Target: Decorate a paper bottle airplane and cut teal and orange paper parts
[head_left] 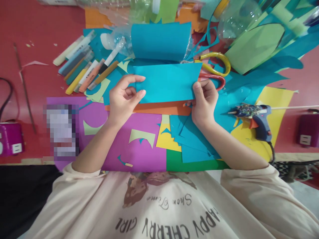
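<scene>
A blue paper rectangle [169, 81] is held up in front of me. My right hand [205, 101] pinches its lower right corner between thumb and curled fingers. At the paper's left edge, my left hand [126, 96] has thumb and index finger apart, both tips over the paper; whether they touch it I cannot tell. Just beyond lies a clear plastic bottle [122, 38] with a white cap, on its side and wrapped in blue paper [160, 41]. Scissors [218, 64] with yellow and red handles lie behind the sheet's right end, their blades mostly hidden. An orange strip [159, 109] shows below the sheet.
Several markers [82, 66] lie at the left, near a blurred phone-like object [62, 129]. A glue gun [260, 119] rests on yellow paper [276, 99] at right. Purple paper [144, 159], blue sheets [196, 146], scraps, green cut paper [256, 46] and another clear bottle [238, 20] cover the red table.
</scene>
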{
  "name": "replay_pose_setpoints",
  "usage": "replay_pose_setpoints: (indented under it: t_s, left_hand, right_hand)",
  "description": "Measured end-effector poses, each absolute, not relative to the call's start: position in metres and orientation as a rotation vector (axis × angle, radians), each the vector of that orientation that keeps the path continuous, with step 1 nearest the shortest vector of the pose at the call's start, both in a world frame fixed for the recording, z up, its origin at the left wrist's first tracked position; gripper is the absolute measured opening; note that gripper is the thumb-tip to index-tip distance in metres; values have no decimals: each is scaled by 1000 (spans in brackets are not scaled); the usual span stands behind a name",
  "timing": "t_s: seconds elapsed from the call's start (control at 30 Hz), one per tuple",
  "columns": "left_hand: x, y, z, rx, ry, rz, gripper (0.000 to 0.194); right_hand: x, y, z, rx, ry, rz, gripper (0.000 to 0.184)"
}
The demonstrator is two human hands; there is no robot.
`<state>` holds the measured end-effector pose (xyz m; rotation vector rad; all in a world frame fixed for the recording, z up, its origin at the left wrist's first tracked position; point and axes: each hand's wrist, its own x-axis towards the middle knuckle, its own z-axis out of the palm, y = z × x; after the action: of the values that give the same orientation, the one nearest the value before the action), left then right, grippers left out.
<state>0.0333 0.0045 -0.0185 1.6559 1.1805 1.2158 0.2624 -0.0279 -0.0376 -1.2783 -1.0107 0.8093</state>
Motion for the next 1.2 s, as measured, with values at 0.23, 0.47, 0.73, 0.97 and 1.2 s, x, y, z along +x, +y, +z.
replay_pose_setpoints:
  t_s: [0.23,0.47,0.73,0.97,1.2]
  left_hand:
    - [33,-2,-11,1558,1166,1142,40]
    - [32,3,-16,1544,1123,1159,43]
    - [33,10,-24,1613,1127,1443,19]
    - [29,11,-20,1596,1213,1303,25]
    - [29,12,-21,1565,1171,1358,28]
  right_hand:
    - [263,-28,-39,-1290,-1032,815,41]
    - [263,-26,-39,-1239,-953,851,39]
    - [264,-26,-42,-1253,-990,837,38]
    - [266,-27,-44,-1282,-1032,842,41]
    - [270,-26,-48,-1289,-1046,854,38]
